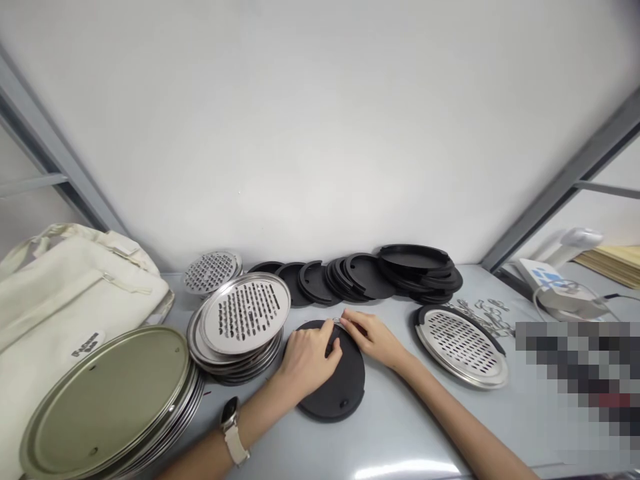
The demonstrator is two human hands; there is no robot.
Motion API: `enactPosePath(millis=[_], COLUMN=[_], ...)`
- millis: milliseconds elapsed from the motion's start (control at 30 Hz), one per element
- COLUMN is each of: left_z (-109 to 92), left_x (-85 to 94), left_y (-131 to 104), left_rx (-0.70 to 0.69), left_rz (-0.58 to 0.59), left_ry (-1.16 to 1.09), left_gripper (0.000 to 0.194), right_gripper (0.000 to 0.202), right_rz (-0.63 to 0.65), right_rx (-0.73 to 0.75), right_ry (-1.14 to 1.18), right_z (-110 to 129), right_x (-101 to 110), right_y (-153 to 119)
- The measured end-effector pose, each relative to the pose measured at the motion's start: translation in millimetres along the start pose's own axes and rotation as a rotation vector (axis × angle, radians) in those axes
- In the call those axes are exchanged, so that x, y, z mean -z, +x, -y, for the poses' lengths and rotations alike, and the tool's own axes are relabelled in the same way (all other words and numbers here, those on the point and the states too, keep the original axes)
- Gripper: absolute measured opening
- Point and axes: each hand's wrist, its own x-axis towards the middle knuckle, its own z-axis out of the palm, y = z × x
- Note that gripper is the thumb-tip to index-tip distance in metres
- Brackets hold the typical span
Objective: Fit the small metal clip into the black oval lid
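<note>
A round black disc [337, 393], plastic- or rubber-looking, lies flat on the table in front of me. My left hand [311, 353], with a watch on its wrist, grips the disc's upper left part, its fingers curled and thumb bent over the surface. At the disc's far edge, a small shiny metal clip [337, 321] shows between my two hands. My right hand [369, 335] pinches this clip from the right side; part of it is hidden by the fingertips. To the right rests a perforated metal grater plate [465, 343] with a black rim piece along its upper edge.
Left stand a stack of graters [247, 313], another grater [210, 272], olive-green round trays [110, 393] and a cream bag [75, 287]. Black discs [370, 277] line the wall. Loose metal clips [483, 315] lie right, near a white device [560, 287].
</note>
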Motion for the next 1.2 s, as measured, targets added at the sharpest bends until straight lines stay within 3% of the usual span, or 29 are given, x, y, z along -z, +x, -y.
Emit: enactPosePath(millis=[500,733,1033,1200], left_z=[3.9,9.5,9.1,9.3], left_x=[-4.2,-3.8,-2.6,-0.8], left_y=[0.3,2.2,4.1,6.4], left_rx=[-0.024,-0.023,-0.035,-0.027], left_rz=[-0.041,-0.040,-0.057,-0.010], left_ry=[0.026,-0.027,-0.014,0.028], left_gripper=[0.017,0.035,0.024,0.022], right_gripper=[0.024,0.023,0.023,0.023], right_rz=[0.019,0.015,0.014,0.011], right_rx=[-0.018,0.018,0.003,0.025], right_ry=[-0.042,-0.107,-0.148,-0.150], right_z=[7.6,9.9,12.2,14.4], right_x=[-6.5,-5.0,-2.8,-0.9], right_y=[-3.7,-3.0,-4.6,-4.9])
